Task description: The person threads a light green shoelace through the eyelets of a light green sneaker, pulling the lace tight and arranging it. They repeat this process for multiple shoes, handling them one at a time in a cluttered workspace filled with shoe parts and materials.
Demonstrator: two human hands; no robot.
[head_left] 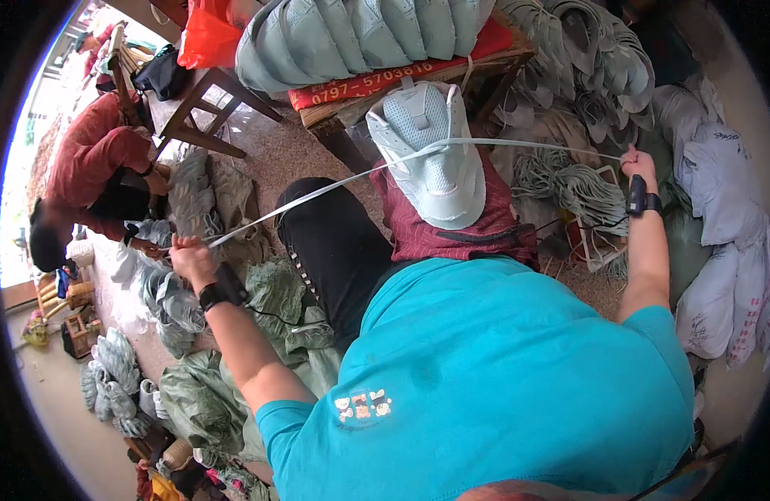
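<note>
A pale grey shoe upper [456,194] lies on the dark red cloth [401,219] over my lap, its toe toward me and its tongue pointing away. One long pale shoelace [335,185] crosses over the upper and stretches nearly straight out to both sides. My left hand [193,257], out to the left, is closed around one end of it. Far to the right, my right hand [638,163] grips the other end between closed fingers. Both arms are spread wide, and neither hand touches the upper.
Ahead, a wooden bench [322,117] bears a row of grey uppers [360,42]. Bundled laces [581,196] hang right of my lap, near white sacks [719,184]. Green sacks [205,401] lie at left, where another person [93,159] bends beside a wooden stool [205,138].
</note>
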